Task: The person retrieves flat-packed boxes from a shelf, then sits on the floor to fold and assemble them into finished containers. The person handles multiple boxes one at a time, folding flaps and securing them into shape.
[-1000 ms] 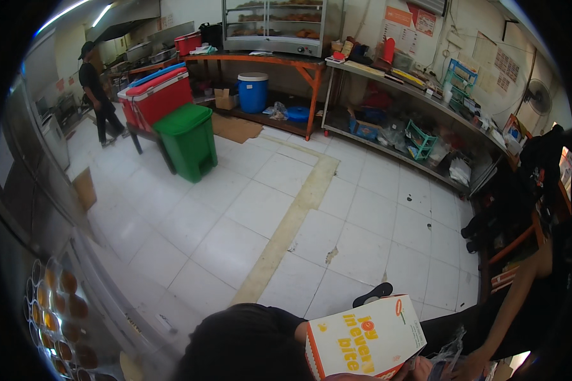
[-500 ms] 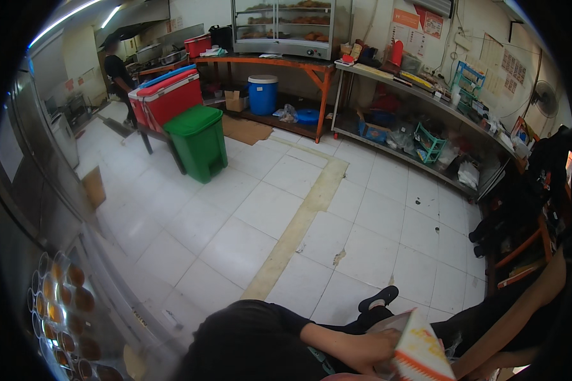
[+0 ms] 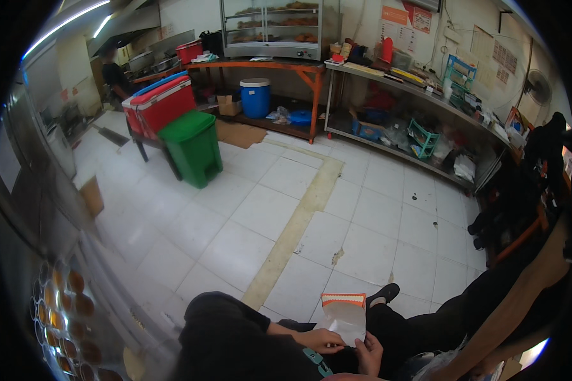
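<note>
A white paper bag [image 3: 344, 317] with an orange top edge is held upright low in the picture, over my lap. My left hand [image 3: 323, 340] comes out of a black sleeve and grips the bag's lower left corner. My right hand [image 3: 368, 353] pinches its lower right side. Both hands touch the bag's bottom. A teal strap [image 3: 318, 363] lies just below my left hand. My black shoe [image 3: 385, 293] rests on the white tiled floor just right of the bag.
A green bin [image 3: 194, 147] and a red cooler [image 3: 162, 101] stand at the far left. A blue barrel [image 3: 255, 96] sits under an orange table [image 3: 270, 63]. Cluttered metal shelves [image 3: 419, 95] line the right wall. A person [image 3: 114, 70] stands far back. Brown cups [image 3: 63, 305] fill the lower left.
The bag has turned from its printed face to its plain white side and moved up and left. My view has shifted toward the far wall.
</note>
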`<action>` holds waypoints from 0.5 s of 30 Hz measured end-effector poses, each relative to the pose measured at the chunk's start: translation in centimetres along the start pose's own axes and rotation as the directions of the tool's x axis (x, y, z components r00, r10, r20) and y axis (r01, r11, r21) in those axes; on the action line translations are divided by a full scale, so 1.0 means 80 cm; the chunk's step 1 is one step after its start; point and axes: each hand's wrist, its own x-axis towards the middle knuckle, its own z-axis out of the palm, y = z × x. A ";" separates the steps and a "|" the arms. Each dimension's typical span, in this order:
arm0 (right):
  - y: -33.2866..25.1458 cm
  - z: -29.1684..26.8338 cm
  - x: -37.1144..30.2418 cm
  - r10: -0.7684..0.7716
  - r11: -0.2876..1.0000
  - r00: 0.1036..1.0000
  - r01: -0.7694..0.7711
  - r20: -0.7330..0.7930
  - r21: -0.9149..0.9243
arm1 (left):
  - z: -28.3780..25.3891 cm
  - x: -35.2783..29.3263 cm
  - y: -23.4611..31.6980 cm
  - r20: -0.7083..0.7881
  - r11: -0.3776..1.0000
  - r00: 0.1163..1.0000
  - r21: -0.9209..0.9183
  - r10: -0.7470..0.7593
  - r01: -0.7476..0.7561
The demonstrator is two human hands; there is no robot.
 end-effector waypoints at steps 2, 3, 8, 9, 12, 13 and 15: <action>0.016 -0.010 0.003 0.210 0.978 0.973 -0.210 -0.098 0.009 | 0.004 -0.009 -0.013 -0.047 0.986 0.989 -0.095 -0.142 0.137; 0.019 -0.016 0.004 0.245 0.962 0.965 -0.254 -0.099 -0.100 | 0.004 -0.012 -0.019 -0.029 0.933 0.946 -0.180 -0.322 0.312; 0.012 -0.024 -0.002 0.259 0.855 0.955 -0.298 -0.148 -0.425 | 0.006 -0.008 -0.042 0.224 0.590 0.707 -0.416 -0.671 0.692; 0.009 -0.023 -0.005 0.265 0.863 0.956 -0.294 -0.125 -0.412 | 0.007 -0.006 -0.046 0.244 0.563 0.699 -0.445 -0.672 0.696; 0.000 -0.017 -0.012 0.308 0.892 0.950 -0.310 -0.058 -0.330 | 0.010 -0.006 -0.056 0.333 0.442 0.630 -0.490 -0.702 0.752; -0.002 -0.016 -0.015 0.332 0.903 0.943 -0.329 -0.039 -0.275 | 0.010 -0.006 -0.059 0.360 0.435 0.634 -0.496 -0.685 0.751; -0.004 -0.013 -0.017 0.344 0.910 0.939 -0.340 -0.028 -0.237 | 0.013 -0.006 -0.064 0.403 0.397 0.656 -0.557 -0.638 0.729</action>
